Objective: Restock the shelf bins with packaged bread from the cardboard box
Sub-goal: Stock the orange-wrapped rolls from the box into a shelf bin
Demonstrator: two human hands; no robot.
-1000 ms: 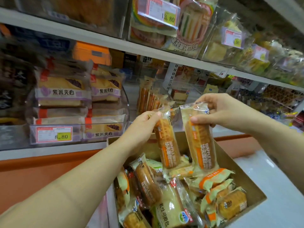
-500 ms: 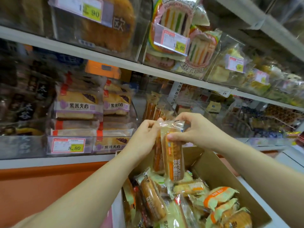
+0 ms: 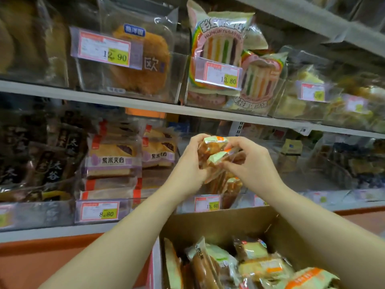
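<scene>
**Clerk:** Entry one, the hands?

**Stocker:** Left hand (image 3: 190,163): fingers curled round the left side of two bread packets (image 3: 215,150). Right hand (image 3: 253,163): fingers and thumb pinch the same packets from the right. Both hands have a firm hold.

**Clerk:** Where are the packets?

**Stocker:** They are raised in front of the middle shelf, above the clear bin (image 3: 187,204) that bears the 15.60 tag (image 3: 207,203). Their green-and-white ends with orange marks face the camera. Similar upright packets (image 3: 228,184) stand in that bin, just under the hands. I cannot tell whether the held packets touch them.

**Clerk:** And the source stock?

**Stocker:** The cardboard box (image 3: 218,224) sits below the hands at lower right, with its top open. It holds loose packaged bread (image 3: 262,265), mixed brown loaves and pale wrappers with orange bands.

**Clerk:** The neighbouring bins?

**Stocker:** To the left on the same shelf are purple-labelled sandwich packs (image 3: 110,161), stacked flat, with the 8.80 tag (image 3: 100,211) on the bin front. Further left are dark packs (image 3: 41,159), blurred.

**Clerk:** The upper shelf?

**Stocker:** A round brown loaf (image 3: 145,65) in clear wrap sits behind the 12.90 tag (image 3: 104,47). Beside it on the right are rainbow-striped sandwich packs (image 3: 218,46), with the 13.80 tag (image 3: 220,77) in front.
</scene>
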